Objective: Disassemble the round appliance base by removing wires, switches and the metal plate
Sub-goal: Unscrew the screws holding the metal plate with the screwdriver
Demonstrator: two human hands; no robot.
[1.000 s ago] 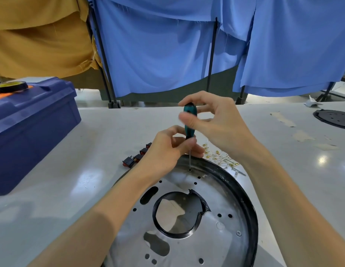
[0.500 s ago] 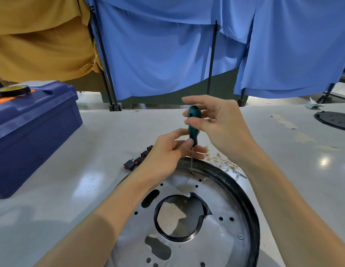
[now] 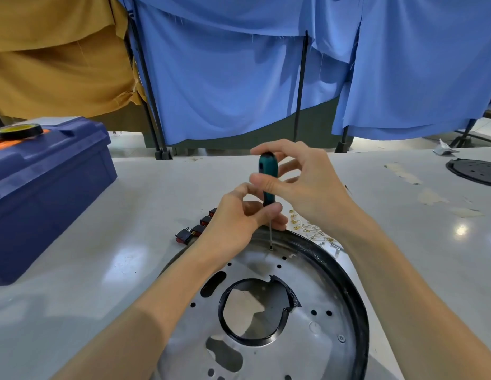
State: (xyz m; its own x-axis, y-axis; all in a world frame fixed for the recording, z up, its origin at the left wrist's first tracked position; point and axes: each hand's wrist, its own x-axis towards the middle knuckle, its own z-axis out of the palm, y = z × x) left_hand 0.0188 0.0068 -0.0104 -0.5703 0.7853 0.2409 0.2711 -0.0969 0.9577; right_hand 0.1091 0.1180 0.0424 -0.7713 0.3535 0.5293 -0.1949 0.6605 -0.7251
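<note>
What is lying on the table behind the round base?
Red-and-black switches lie behind the round base on the left, loose wires with brass terminals on the right. The left hand and right hand, holding the screwdriver, cover the stretch between.

round base (image 3: 355, 305) partly off frame

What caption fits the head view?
Left hand and right hand hold a teal screwdriver upright, tip on the round base's metal plate; switches lie beside it.

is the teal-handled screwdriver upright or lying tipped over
Upright: the teal-handled screwdriver stands near vertical, thin tip on the round silver metal plate, pinched by the left hand and right hand.
</note>
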